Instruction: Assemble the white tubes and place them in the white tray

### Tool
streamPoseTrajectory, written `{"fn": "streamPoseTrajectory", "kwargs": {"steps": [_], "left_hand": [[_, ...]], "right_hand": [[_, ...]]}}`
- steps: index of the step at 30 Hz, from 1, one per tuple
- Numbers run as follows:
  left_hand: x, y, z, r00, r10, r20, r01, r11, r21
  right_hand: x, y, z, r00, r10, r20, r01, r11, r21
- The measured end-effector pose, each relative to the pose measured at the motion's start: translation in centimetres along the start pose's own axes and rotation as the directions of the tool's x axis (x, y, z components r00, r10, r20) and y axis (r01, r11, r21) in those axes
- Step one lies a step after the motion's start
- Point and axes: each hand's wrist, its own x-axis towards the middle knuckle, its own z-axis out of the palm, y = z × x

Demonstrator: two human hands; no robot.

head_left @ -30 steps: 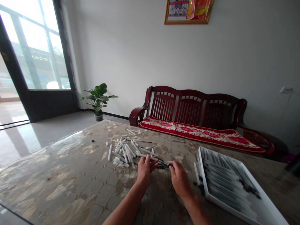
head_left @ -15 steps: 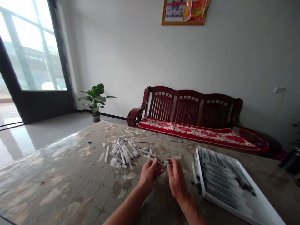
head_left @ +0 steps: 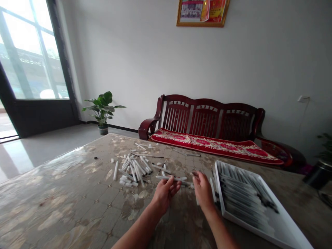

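My left hand (head_left: 166,192) grips a white, translucent pen barrel (head_left: 178,178) between thumb and fingers, its length lying roughly level and pointing right. A second, darker thin piece shows below it by the fingers. A short gap to the right, my right hand (head_left: 203,189) is closed in a pinch. A small greyish piece shows at its fingertips, too blurred to name. Left of my hands lies a loose pile of white pen barrels (head_left: 135,167), with short white caps (head_left: 126,180) at its near side. Another pen (head_left: 160,168) lies just beyond my left hand.
A white shallow box (head_left: 242,228) holding rows of pens (head_left: 241,197) stands on the right, with loose pens (head_left: 213,190) along its left side. The patterned tabletop (head_left: 75,207) reaches a red wooden bench (head_left: 204,117). A potted plant (head_left: 102,109) stands behind.
My hands have drawn apart: the right one moved right, away from the end of the pen held in my left. The view has shifted slightly to the right.
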Motion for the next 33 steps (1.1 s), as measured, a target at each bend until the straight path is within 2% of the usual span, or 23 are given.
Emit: {"fn": "streamPoseTrajectory", "kwargs": {"steps": [3, 5, 7, 12, 20, 21, 23, 26, 27, 29, 31, 33], "left_hand": [[0.3, 0.5, -0.1, 0.998, 0.040, -0.048, -0.041, 0.999, -0.032], [0.3, 0.5, -0.1, 0.997, 0.039, -0.059, -0.041, 0.999, -0.028], [0.2, 0.4, -0.1, 0.998, 0.030, -0.060, -0.031, 0.999, -0.018], [-0.1, 0.5, 0.3, 0.998, 0.025, -0.062, -0.025, 1.000, -0.004], [-0.3, 0.3, 0.3, 0.999, 0.001, -0.033, 0.000, 1.000, 0.029], [-0.3, 0.2, 0.3, 1.000, -0.001, -0.032, 0.002, 1.000, 0.029], [-0.3, 0.1, 0.3, 1.000, -0.004, -0.029, 0.005, 1.000, 0.027], [-0.3, 0.1, 0.4, 1.000, -0.002, -0.025, 0.003, 1.000, 0.018], [-0.3, 0.1, 0.4, 1.000, 0.000, -0.019, 0.000, 1.000, 0.013], [-0.3, 0.1, 0.4, 1.000, 0.007, -0.004, -0.007, 1.000, 0.002], [-0.3, 0.2, 0.3, 1.000, 0.011, 0.010, -0.011, 1.000, -0.004], [-0.2, 0.2, 0.3, 1.000, 0.010, 0.018, -0.010, 1.000, -0.006]], "right_hand": [[1.0, 1.5, -2.3, 0.996, 0.006, 0.090, 0.021, 0.956, -0.292], [1.2, 2.1, -3.9, 0.984, 0.053, 0.169, 0.036, 0.875, -0.483], [1.0, 2.5, -5.3, 0.972, 0.107, 0.207, 0.042, 0.795, -0.605], [0.1, 3.0, -7.0, 0.963, 0.154, 0.223, 0.035, 0.745, -0.667], [0.7, 2.3, -6.5, 0.948, 0.179, 0.264, 0.064, 0.703, -0.708], [0.9, 2.0, -6.3, 0.951, 0.162, 0.263, 0.067, 0.723, -0.687], [1.1, 1.1, -5.7, 0.960, 0.106, 0.257, 0.061, 0.822, -0.567], [0.9, -0.5, -3.8, 0.974, 0.045, 0.223, -0.005, 0.984, -0.175], [0.7, -1.0, -3.1, 0.976, 0.049, 0.210, -0.044, 0.999, -0.028], [0.1, -1.8, -1.6, 0.978, 0.083, 0.193, -0.123, 0.971, 0.205], [-0.4, -2.4, -0.5, 0.974, 0.127, 0.186, -0.185, 0.923, 0.338], [-0.9, -2.7, 0.2, 0.972, 0.158, 0.174, -0.215, 0.893, 0.395]]}}
